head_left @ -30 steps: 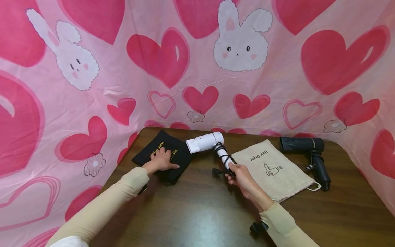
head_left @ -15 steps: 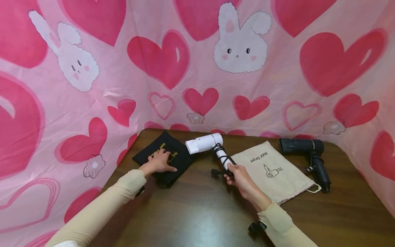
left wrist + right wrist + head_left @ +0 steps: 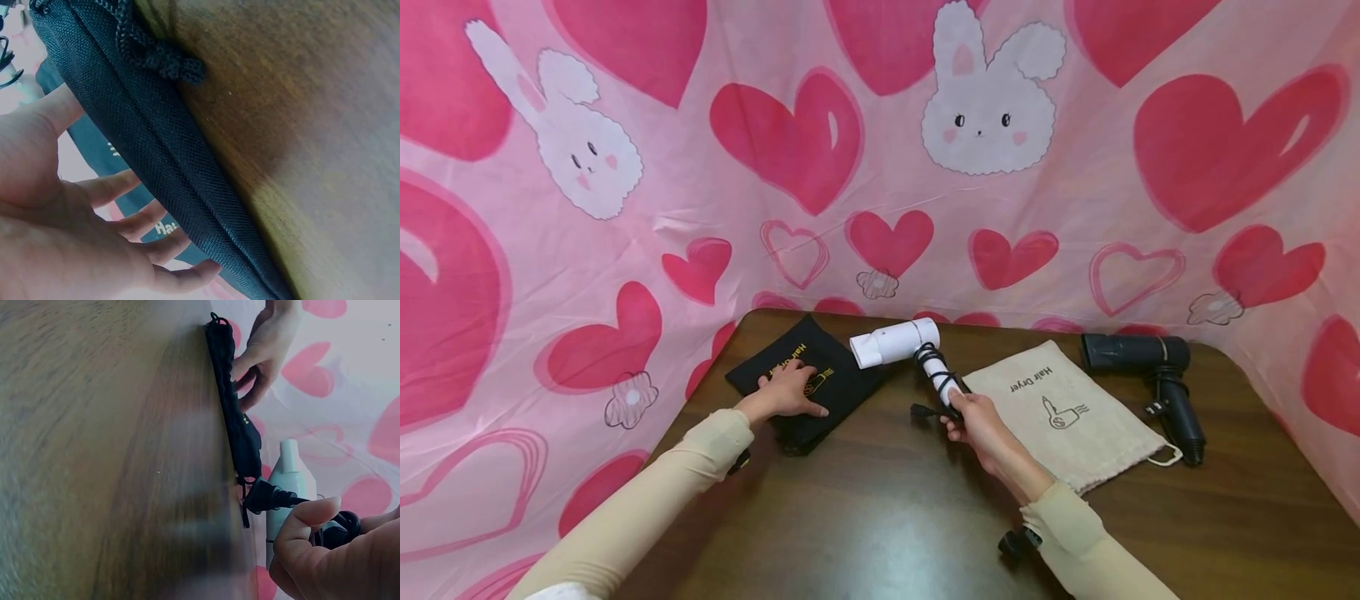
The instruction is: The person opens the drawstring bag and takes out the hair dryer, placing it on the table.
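Note:
A white hair dryer (image 3: pixel 895 342) lies near the back of the table, black cord wound round its handle. My right hand (image 3: pixel 981 427) grips the lower end of that handle, and the cord's black plug (image 3: pixel 265 496) sticks out beside the fingers. To the left is a black cloth pouch (image 3: pixel 850 390) with yellow "Hair Dryer" lettering. My left hand (image 3: pixel 784 394) rests on the pouch with fingers spread, covering part of the print. From the left wrist, the pouch's thick folded edge (image 3: pixel 156 150) and knotted drawstring (image 3: pixel 172 62) show.
A beige drawstring bag (image 3: pixel 1060 417) printed "Hair Dryer" lies flat right of my right hand. Beyond it is a black hair dryer (image 3: pixel 1135 354) with its cord wound round the handle. A pink heart-and-rabbit cloth (image 3: pixel 880 192) hangs close behind the brown table (image 3: pixel 865 517).
The black pouch has shifted slightly right under my left hand. My right hand and the white dryer's handle have moved a little left.

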